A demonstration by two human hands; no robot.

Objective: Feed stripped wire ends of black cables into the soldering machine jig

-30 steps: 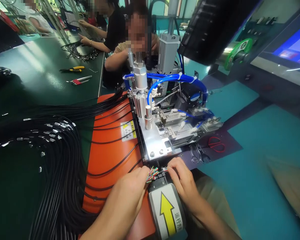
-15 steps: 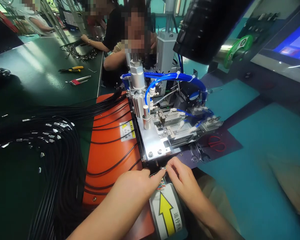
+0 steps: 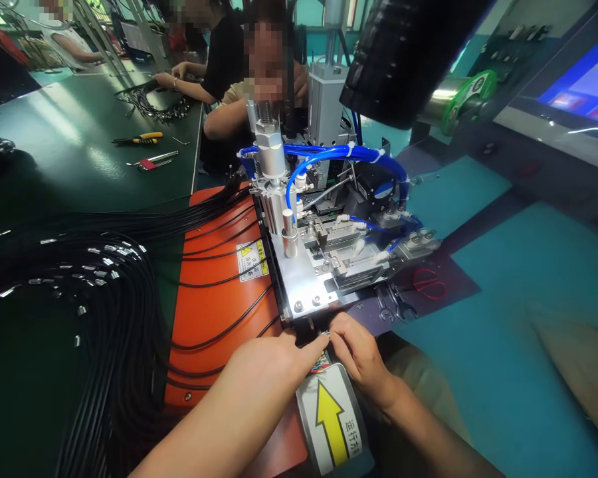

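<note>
My left hand (image 3: 274,362) and my right hand (image 3: 359,355) meet at the front edge of a pneumatic wire-processing machine (image 3: 303,279). Their fingertips pinch the end of a black cable, where thin multicoloured wires (image 3: 321,362) fan out. The fingers hide much of those wires. Below them lies a grey fixture with a yellow arrow label (image 3: 332,425). Several black cables with metal-tipped ends (image 3: 104,285) curve across an orange mat (image 3: 214,312) and the dark bench to my left.
Blue air tubing (image 3: 329,151) runs over the machine. Red-handled scissors (image 3: 428,284) and spanners (image 3: 393,304) lie to its right. A co-worker's hands (image 3: 174,76) handle cables at the far bench, near yellow-handled pliers (image 3: 139,138). A bright screen (image 3: 583,93) stands upper right.
Both hands have moved forward toward the machine, and the left fingers have straightened. The multicoloured wires are now more covered and lie lower under the fingertips. The view has shifted slightly.
</note>
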